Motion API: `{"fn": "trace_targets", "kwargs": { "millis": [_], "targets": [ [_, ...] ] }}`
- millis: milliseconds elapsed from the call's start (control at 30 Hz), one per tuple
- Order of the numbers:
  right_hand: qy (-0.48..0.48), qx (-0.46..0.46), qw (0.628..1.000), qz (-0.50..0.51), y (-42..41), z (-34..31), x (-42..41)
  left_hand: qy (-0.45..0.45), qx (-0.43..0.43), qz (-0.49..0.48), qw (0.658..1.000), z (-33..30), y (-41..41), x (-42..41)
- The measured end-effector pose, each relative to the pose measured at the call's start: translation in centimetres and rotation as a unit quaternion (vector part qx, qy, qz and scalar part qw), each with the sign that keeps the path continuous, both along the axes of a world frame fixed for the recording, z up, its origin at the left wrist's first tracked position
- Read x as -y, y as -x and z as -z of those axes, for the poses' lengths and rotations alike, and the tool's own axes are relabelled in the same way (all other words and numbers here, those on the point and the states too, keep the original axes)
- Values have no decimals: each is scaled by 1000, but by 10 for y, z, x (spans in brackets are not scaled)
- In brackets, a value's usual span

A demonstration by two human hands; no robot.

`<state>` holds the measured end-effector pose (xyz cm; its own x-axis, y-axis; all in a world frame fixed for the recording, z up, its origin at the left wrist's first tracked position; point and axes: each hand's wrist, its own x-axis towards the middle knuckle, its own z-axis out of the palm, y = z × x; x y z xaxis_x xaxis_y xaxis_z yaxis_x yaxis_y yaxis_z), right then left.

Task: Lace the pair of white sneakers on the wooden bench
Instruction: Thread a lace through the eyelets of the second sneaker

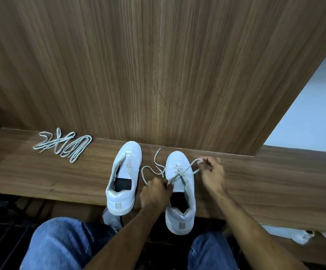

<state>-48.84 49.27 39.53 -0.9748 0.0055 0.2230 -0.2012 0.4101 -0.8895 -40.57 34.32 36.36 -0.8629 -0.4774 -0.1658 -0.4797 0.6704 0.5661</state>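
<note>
Behind everything, a tall wood-grain panel (pixel 158 65) rises as a back wall and fills most of the view. At its foot runs the wooden bench (pixel 275 182), a long shelf of the same brown grain that crosses the frame from left to right. Below the bench's front edge, the person's knees in blue jeans (pixel 64 246) take up the bottom of the view, and both bare forearms reach up from there to the bench.

Two white sneakers stand side by side near the middle of the bench, toes toward the panel and heels hanging slightly over the front edge. The left sneaker (pixel 124 178) has no lace in its eyelets, and its tongue lies open over a dark insole. The right sneaker (pixel 180 191) is partly laced: a pale lace (pixel 179 172) crosses the lowest eyelets near the toe.

The left hand (pixel 155 192) rests against the inner side of the right sneaker, fingers curled and pinching the lace at the eyelets. From that hand one free end of the lace loops out onto the bench between the two shoes. The right hand (pixel 212 174) is just beside the toe on the outer side, fingertips pinching the other end of the lace, which runs taut from the eyelets up to them.

Well apart, toward the bench's left end, a spare lace (pixel 63 146) lies in a loose folded tangle.
</note>
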Motion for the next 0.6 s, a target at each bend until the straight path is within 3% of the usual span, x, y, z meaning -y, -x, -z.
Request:
{"fn": "trace_targets", "kwargs": {
  "millis": [133,233,333,467,600],
  "targets": [
    [-251,-57,958,-127,-8,12,4,15,8,0,1000,2,1,-1],
    [-431,-97,878,-183,-15,17,18,22,16,-3,1000,1,0,-1],
    [-499,-94,841,-184,-16,22,25,27,13,2,1000,1,0,0],
    [-361,-34,912,-191,-11,29,21,28,12,8,999,2,1,0],
    [-68,34,991,-107,-6,12,17,21,-5,16,1000,0,0,1]
  ]
}}
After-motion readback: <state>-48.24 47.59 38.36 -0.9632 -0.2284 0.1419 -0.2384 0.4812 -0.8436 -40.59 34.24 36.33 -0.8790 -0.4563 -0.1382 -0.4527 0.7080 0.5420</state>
